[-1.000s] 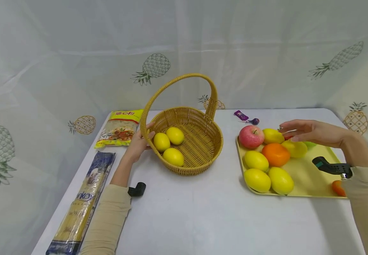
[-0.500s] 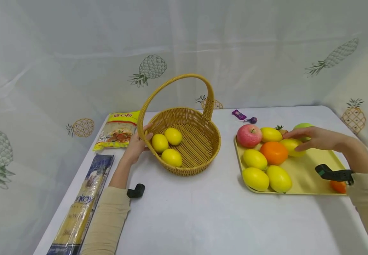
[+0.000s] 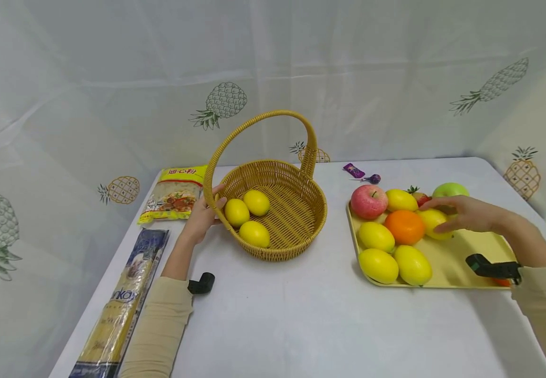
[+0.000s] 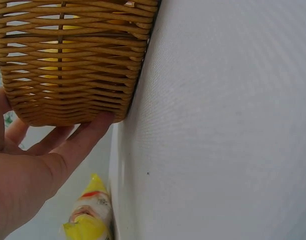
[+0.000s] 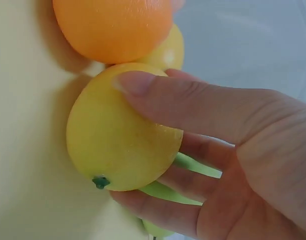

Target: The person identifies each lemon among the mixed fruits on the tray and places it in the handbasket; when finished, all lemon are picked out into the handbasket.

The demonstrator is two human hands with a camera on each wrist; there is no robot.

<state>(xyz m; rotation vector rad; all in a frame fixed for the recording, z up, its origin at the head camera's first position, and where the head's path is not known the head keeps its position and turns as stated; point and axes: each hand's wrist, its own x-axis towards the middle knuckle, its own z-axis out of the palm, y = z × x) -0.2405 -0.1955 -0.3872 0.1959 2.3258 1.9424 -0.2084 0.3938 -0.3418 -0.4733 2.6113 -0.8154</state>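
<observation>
The wicker basket (image 3: pixel 301 247) with a tall hoop handle stands mid-table, three lemons (image 3: pixel 254 233) in its left side. My left hand (image 3: pixel 200 218) holds the basket at its left rim, below the handle's foot. In the left wrist view, the fingers (image 4: pixel 88 142) lie along the outside of the weave. Over the yellow tray, my right hand (image 3: pixel 473 214) curls round a lemon (image 5: pixel 118 135), thumb on one side and fingers on the other. That lemon sits beside an orange (image 3: pixel 405 227) and a green apple (image 3: pixel 450 189).
A red apple (image 3: pixel 369 201), a strawberry (image 3: pixel 421 198) and several lemons (image 3: pixel 378 265) share the tray (image 3: pixel 464 257). Behind it lie a lollipop (image 3: pixel 372 179) and a purple-wrapped candy (image 3: pixel 354 170). A yellow food packet (image 3: pixel 174 194) and a long pasta packet (image 3: pixel 122 304) are at left.
My right hand has come down and slightly right onto the lemon beside the orange, bringing the strawberry and green apple into view. The left hand stays on the basket.
</observation>
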